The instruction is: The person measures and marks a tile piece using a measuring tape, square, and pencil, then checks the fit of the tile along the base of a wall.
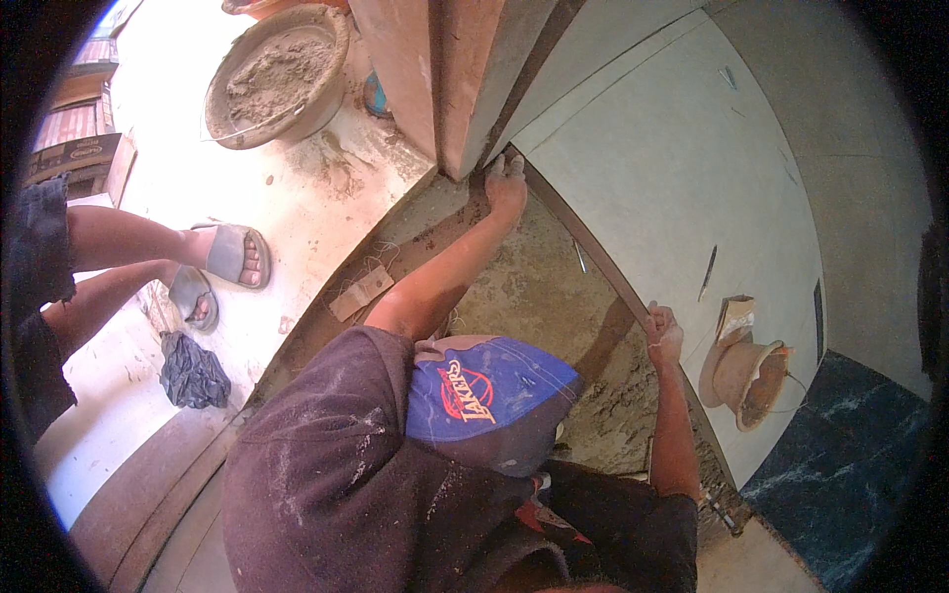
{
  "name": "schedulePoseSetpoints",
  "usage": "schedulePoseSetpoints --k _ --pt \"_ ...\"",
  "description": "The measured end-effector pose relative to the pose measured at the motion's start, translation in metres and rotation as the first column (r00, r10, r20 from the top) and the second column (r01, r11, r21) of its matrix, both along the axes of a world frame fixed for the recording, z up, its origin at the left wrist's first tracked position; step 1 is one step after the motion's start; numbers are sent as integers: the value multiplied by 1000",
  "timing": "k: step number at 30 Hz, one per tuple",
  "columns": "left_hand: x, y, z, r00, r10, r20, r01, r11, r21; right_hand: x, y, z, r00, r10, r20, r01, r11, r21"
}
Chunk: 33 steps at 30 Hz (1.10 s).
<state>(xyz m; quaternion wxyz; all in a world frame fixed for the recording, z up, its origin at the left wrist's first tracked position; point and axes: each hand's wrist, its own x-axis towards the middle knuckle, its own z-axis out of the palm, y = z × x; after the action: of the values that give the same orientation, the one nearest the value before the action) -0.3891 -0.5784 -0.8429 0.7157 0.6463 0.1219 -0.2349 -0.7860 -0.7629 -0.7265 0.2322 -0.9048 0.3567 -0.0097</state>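
My left hand (506, 186) is at the near corner of the doorway post (455, 99), its dusty fingers curled at the corner of a large white tile (682, 158). Farther right and lower, my right hand (664, 331) grips that tile's brown edge, fingers bent over it. Below the tile's edge lies a recessed bed of rough grey-brown mortar (524, 277), with a small beige piece (361, 295) and loose string at its left side. A thin dark tool (708, 272) lies on the white tile. My blue printed clothing (484, 395) hides part of the bed.
Another person's sandalled feet (237, 257) stand at left beside a black plastic bag (193, 371). A bucket of mortar (277, 89) is at upper left, boxes (84, 158) beyond. A small bucket (761, 385) sits at right, near dark veined tile (840, 465).
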Motion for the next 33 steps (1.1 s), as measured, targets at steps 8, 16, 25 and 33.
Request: schedulePoseSetpoints --k 8,16,25,33 --pt "0 3 25 999 -33 -43 31 999 -32 -10 -2 -2 999 -47 5 46 994 99" --pt "2 1 18 999 -33 -34 35 997 63 -13 -6 -12 995 -101 -1 100 981 166" --pt "2 -3 4 996 -84 42 75 982 174 -20 -11 -21 995 -82 49 71 979 189" --pt "-4 3 52 995 31 95 -45 987 151 -8 4 -1 996 -84 36 80 991 106"
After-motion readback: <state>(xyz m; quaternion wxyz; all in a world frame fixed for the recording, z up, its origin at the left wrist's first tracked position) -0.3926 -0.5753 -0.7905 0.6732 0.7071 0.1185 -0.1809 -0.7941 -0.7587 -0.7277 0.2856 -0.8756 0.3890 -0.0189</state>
